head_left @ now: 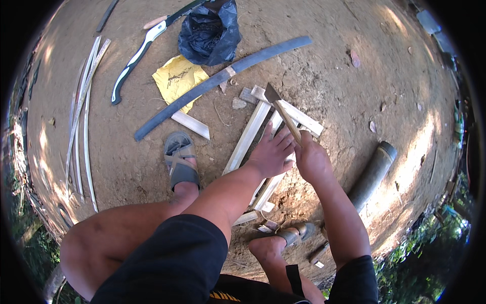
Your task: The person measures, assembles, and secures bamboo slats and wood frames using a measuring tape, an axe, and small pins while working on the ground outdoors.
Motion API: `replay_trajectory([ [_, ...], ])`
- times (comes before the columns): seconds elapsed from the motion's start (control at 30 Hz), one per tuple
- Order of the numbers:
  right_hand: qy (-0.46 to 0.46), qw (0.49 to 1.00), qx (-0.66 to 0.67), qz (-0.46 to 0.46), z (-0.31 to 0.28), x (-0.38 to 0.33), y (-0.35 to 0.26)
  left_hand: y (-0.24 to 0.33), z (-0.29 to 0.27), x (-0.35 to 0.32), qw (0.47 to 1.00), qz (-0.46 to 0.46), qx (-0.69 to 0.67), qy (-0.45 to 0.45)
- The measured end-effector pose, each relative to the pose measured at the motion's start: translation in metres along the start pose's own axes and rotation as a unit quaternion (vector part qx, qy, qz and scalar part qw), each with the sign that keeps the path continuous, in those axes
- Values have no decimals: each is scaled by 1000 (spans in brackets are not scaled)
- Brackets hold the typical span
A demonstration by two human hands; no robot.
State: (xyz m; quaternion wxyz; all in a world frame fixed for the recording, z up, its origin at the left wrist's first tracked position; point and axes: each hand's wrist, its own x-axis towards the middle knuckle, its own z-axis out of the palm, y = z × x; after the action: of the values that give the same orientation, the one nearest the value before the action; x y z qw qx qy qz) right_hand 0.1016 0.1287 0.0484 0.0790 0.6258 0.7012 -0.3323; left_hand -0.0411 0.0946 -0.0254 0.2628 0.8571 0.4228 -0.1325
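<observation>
My right hand (pixel 312 159) is closed round the wooden handle of a hammer (pixel 286 116), whose dark metal head points away from me over the far end of a small slatted wooden frame (pixel 248 137). The far crosspiece (pixel 298 115) of the frame lies just beyond and right of the hammer handle. My left hand (pixel 273 153) rests on the slats with fingers spread, close beside the right hand. Its thumb side and part of the frame's near end are hidden by my hands and left forearm. Whether a nail is at the frame, I cannot tell.
Beyond the frame lie a long dark curved strip (pixel 223 76), a yellow sheet (pixel 179 78) with small dark pieces, a black plastic bag (pixel 208 33) and a folding saw (pixel 132 66). Thin strips (pixel 81 111) lie left; a dark tube (pixel 374 172) lies right. My sandalled feet flank the frame.
</observation>
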Motion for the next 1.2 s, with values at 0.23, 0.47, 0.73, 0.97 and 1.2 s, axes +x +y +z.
replay_trajectory([
  [0.23,1,999,-22,27,4,-1,18,-2,-4,1,1000,7,11,19],
  [0.47,-49,998,-38,28,5,-5,29,2,0,2,1000,-7,-5,-14],
  [0.73,207,951,-10,229,87,-141,139,-13,11,-14,977,-71,-85,181],
  [0.97,191,886,-10,422,149,-186,123,-51,47,-83,819,-421,-343,185],
  [1.2,192,934,99,284,123,-188,34,-46,44,-89,830,-312,-457,70],
])
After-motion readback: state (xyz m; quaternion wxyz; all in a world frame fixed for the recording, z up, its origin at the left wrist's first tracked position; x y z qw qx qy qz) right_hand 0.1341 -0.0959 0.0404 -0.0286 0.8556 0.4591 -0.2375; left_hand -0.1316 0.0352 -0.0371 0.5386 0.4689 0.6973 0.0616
